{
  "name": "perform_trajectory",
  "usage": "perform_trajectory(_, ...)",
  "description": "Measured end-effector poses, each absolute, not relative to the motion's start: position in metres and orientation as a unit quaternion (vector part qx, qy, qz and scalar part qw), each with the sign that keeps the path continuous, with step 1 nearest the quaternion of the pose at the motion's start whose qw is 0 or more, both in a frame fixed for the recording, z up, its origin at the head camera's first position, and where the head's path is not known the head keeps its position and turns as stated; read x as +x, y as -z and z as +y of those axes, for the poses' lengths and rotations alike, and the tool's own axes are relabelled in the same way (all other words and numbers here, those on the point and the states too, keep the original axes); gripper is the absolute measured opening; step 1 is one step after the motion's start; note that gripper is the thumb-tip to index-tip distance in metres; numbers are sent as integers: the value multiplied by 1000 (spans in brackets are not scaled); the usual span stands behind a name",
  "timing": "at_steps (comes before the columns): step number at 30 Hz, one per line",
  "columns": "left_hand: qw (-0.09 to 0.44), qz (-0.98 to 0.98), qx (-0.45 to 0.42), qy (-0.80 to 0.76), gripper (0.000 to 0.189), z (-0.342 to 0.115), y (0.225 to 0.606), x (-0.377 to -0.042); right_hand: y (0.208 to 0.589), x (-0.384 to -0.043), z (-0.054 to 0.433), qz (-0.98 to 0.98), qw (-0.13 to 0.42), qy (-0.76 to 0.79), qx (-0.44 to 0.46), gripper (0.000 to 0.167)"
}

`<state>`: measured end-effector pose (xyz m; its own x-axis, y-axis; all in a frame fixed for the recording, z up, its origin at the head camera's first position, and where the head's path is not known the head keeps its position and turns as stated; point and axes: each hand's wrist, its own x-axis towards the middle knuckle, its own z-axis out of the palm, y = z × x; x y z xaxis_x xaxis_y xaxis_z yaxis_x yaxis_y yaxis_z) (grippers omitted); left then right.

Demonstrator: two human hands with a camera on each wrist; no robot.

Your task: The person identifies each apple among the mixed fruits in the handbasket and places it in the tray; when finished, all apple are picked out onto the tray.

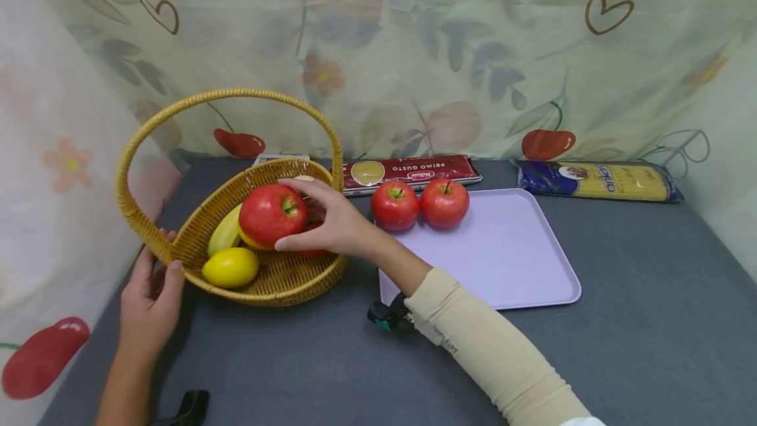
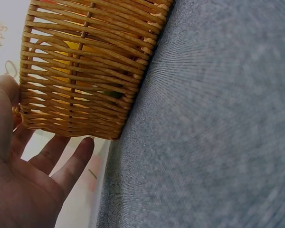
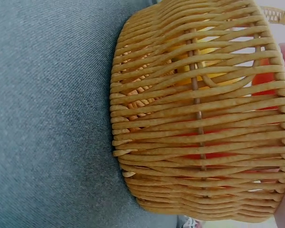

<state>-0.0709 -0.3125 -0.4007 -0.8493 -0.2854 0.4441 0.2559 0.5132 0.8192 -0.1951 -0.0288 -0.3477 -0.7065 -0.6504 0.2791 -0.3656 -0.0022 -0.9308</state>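
In the head view my right hand grips a red apple over the wicker basket, thumb on its near side and fingers on its far side. My left hand holds the basket's left end near the foot of the tall handle; in the left wrist view the thumb is at the rim, the other fingers beside the weave. Inside the basket lie a lemon, a yellow banana-like fruit and another red fruit, partly hidden by my right hand.
Two red apples sit at the far left corner of a lilac tray. Behind stand a dark red packet and a blue-and-yellow pasta packet. A patterned cloth hangs behind the grey table.
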Motion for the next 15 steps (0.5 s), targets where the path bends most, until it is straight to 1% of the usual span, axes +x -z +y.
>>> perform_trajectory(3, 275, -826, 9, 493, 55, -312, 401, -70, 347, -192, -28, 691, 122, 609, -370, 77)
perform_trajectory(6, 278, -826, 3, 491, 54, -313, 401, -70, 346, -185, -27, 691, 116, 612, -366, 79)
perform_trajectory(12, 280, -825, -3, 491, 56, -313, 402, -71, 344, -171, -21, 715, 66, 601, -350, 80)
perform_trajectory(15, 281, -825, -5, 490, 56, -313, 403, -72, 345, -167, -18, 725, 51, 601, -332, 80)
